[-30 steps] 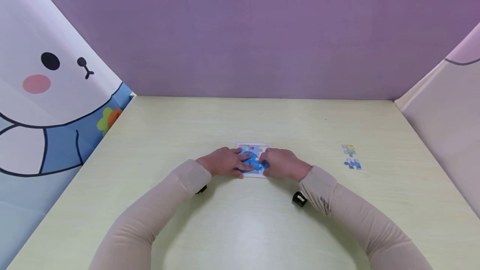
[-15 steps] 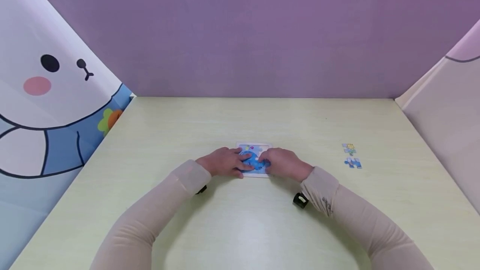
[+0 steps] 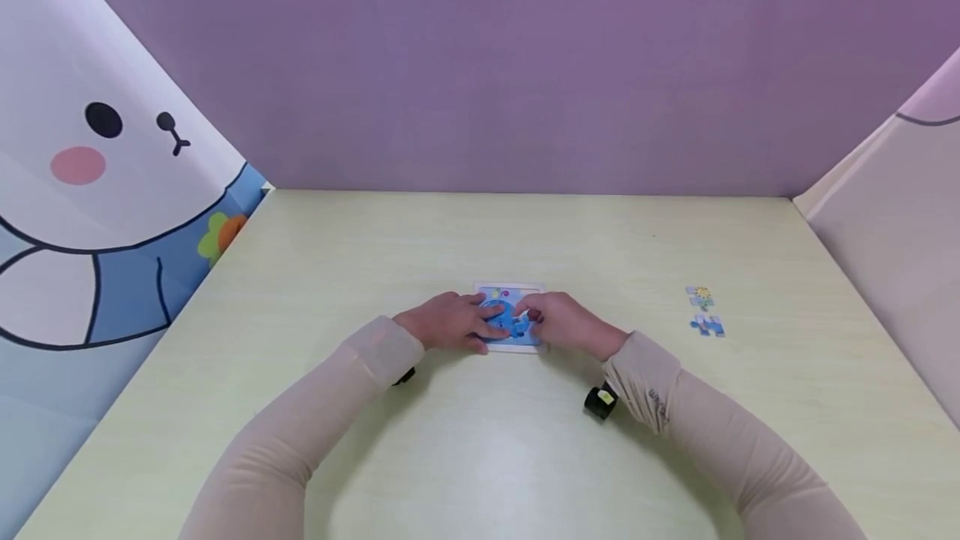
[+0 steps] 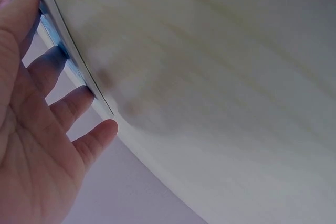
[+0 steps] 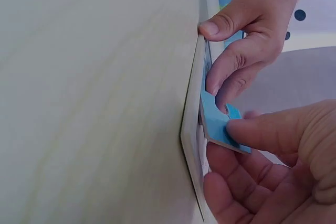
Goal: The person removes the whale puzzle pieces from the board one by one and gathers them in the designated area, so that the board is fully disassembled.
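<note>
A small jigsaw puzzle in a white frame (image 3: pixel 508 284) lies on the table, showing a blue cartoon animal. My left hand (image 3: pixel 453 322) rests on its left part with fingers spread. In the left wrist view, the thumb of the left hand (image 4: pixel 31 124) touches the frame's near edge. My right hand (image 3: pixel 570 325) is over the puzzle's right part. Between its thumb and fingers it pinches a blue puzzle piece (image 5: pixel 218 121). That piece is tilted up from the frame, one edge raised; the right wrist view shows a gap beneath it.
Two more puzzle pieces lie on the table to the right: one with a yellow flower (image 3: pixel 701 297), the other blue and pale (image 3: pixel 708 325). A purple wall (image 3: pixel 525 65) stands behind the table (image 3: pixel 495 440), with printed cloth (image 3: pixel 127 215) on the left.
The fingers of my right hand have shifted slightly, and the blue puzzle piece they pinch now looks tilted up. My left hand has stayed in place on the puzzle.
</note>
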A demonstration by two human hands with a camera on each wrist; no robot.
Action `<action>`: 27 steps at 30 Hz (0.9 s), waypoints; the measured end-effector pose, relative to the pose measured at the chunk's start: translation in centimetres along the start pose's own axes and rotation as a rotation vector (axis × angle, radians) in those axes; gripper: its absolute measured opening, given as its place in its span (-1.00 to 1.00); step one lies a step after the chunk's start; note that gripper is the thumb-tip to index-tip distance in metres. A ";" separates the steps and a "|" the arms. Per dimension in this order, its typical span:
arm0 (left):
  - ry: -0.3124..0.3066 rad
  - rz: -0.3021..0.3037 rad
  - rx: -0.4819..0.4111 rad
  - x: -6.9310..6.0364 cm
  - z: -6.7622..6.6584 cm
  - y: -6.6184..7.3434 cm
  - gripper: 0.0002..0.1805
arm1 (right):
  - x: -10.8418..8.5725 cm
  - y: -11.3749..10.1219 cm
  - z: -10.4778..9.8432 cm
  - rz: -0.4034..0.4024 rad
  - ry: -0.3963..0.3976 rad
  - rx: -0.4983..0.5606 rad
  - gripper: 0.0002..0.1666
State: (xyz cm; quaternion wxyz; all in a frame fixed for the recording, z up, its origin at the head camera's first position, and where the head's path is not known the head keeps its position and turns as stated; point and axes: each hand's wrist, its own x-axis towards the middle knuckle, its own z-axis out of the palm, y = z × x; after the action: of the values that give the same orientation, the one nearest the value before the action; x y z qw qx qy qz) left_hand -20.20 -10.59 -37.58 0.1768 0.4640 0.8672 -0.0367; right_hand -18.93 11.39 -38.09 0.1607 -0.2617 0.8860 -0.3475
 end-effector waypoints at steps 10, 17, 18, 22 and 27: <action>0.019 0.023 0.030 0.3 -0.1 0.0 -0.50 | 0.1 -0.1 0.0 0.025 0.034 0.066 -0.69; 0.012 0.018 0.028 0.1 -0.3 0.2 -0.49 | 0.1 -0.1 -0.1 0.025 0.040 0.068 -0.68; 0.010 0.016 0.027 0.1 -0.3 0.2 -0.49 | 0.1 -0.1 -0.1 0.024 0.041 0.064 -0.68; 0.003 0.006 0.015 0.0 -0.3 0.3 -0.49 | 0.0 0.1 -0.2 0.022 0.042 0.054 -0.67; 0.009 0.005 0.014 0.0 -0.2 0.3 -0.49 | -0.4 0.4 -0.4 0.028 0.058 0.059 -0.69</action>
State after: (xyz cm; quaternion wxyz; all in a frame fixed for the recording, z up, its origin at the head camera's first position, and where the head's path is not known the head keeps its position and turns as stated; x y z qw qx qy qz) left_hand -20.02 -10.38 -37.37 0.1698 0.4676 0.8665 -0.0404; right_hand -18.92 12.11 -38.03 0.1472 -0.2343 0.8832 -0.3786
